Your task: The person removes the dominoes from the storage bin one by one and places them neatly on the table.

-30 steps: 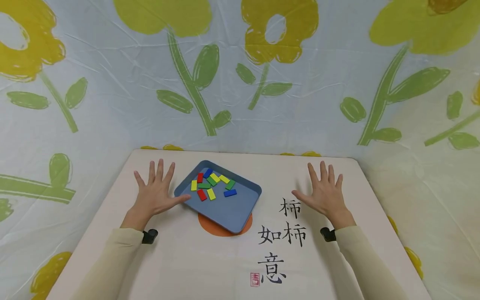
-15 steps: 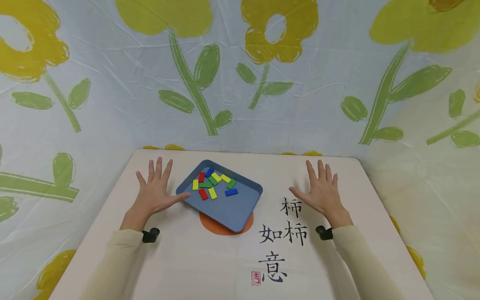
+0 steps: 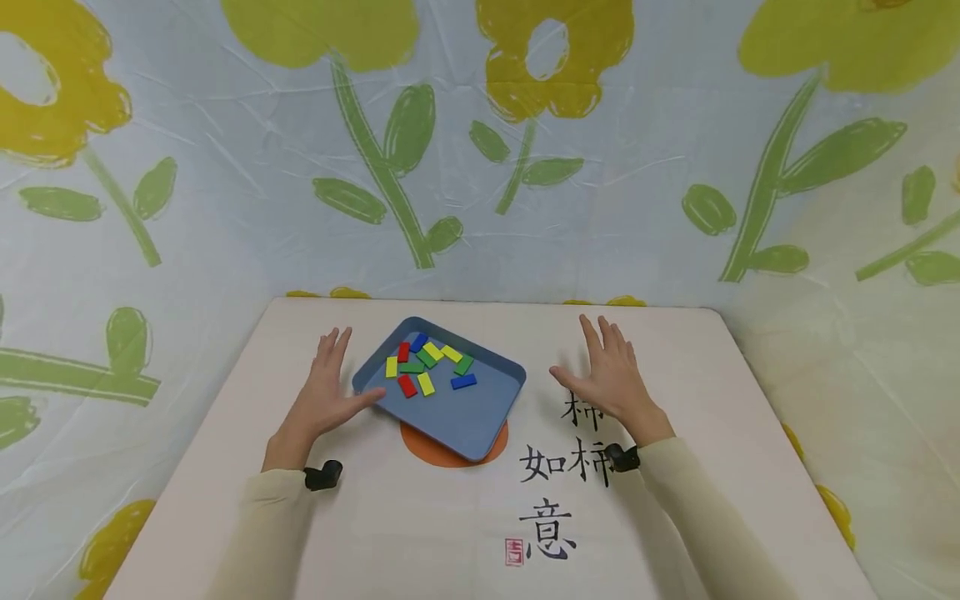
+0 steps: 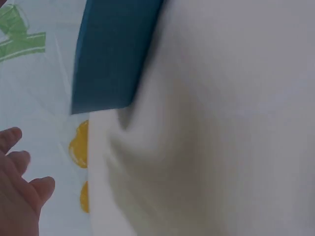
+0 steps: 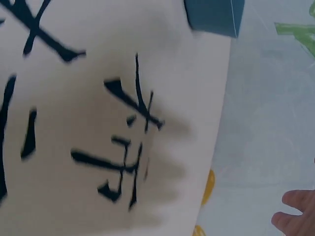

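Note:
A blue-grey tray (image 3: pixel 465 421) lies at a slant on the table, holding several small flat blocks in red, yellow, green and blue, such as a blue block (image 3: pixel 463 382) apart from the cluster. My left hand (image 3: pixel 324 400) is beside the tray's left corner, its fingers extended and its thumb overlapping the rim in the head view. To the right of the tray, my right hand (image 3: pixel 611 379) hovers over the black lettering, fingers extended. Neither hand holds anything. The tray's side wall (image 4: pixel 113 54) shows in the left wrist view, and its corner (image 5: pixel 214 14) in the right wrist view.
The pale table (image 3: pixel 390 533) bears an orange printed spot (image 3: pixel 427 448) partly under the tray, black brush characters (image 3: pixel 547 529) and a red seal mark (image 3: pixel 513 552). A flower-patterned cloth (image 3: pixel 615 208) hangs behind and at both sides. Each wrist wears a small black camera (image 3: pixel 324 475).
Both hands have turned inward, palms more toward each other. My right hand has moved left toward the tray; my left wrist has shifted right. The tray and blocks stay put.

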A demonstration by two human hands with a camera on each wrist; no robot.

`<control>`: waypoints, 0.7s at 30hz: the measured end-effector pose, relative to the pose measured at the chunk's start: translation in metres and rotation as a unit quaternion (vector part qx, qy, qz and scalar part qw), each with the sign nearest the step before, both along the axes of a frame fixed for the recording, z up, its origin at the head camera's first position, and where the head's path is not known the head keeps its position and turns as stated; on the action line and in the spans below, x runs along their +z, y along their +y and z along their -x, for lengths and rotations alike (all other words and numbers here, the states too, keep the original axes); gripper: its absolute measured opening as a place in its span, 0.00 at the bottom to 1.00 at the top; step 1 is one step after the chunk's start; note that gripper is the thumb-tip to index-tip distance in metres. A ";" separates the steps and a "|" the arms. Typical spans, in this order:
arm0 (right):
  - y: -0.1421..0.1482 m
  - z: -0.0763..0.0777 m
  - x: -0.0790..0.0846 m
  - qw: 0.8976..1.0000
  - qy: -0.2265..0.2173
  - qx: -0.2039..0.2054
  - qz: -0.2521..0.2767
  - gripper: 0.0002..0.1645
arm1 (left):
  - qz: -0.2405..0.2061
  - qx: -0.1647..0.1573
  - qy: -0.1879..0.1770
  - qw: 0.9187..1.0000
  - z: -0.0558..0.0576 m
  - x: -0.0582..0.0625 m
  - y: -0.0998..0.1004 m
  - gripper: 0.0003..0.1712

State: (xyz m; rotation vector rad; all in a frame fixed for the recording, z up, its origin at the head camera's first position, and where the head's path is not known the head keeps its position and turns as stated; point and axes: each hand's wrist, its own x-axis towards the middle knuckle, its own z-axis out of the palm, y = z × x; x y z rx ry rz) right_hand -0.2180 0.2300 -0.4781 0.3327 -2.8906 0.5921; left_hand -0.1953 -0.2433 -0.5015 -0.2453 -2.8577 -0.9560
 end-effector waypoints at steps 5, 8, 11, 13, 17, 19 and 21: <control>-0.021 0.000 -0.008 0.999 -0.010 0.031 0.017 0.62 | -0.018 0.002 -0.011 1.000 0.003 -0.020 0.010 0.66; -0.035 -0.001 -0.012 0.997 -0.027 0.054 0.047 0.61 | -0.024 0.000 -0.023 0.999 0.005 -0.029 0.013 0.66; -0.050 -0.001 -0.016 0.992 -0.053 0.078 0.081 0.61 | -0.029 -0.008 -0.026 0.999 0.008 -0.033 0.016 0.66; -0.059 -0.001 -0.019 0.988 -0.073 0.091 0.099 0.61 | -0.036 -0.015 -0.026 0.999 0.008 -0.034 0.018 0.67; -0.074 0.000 -0.021 0.980 -0.100 0.101 0.139 0.60 | -0.053 -0.028 -0.028 0.998 0.009 -0.036 0.021 0.67; -0.082 0.002 -0.020 0.976 -0.105 0.106 0.161 0.59 | -0.056 -0.032 -0.033 0.997 0.009 -0.038 0.022 0.68; -0.090 0.006 -0.019 0.970 -0.109 0.116 0.184 0.59 | -0.059 -0.033 -0.040 0.997 0.009 -0.041 0.022 0.68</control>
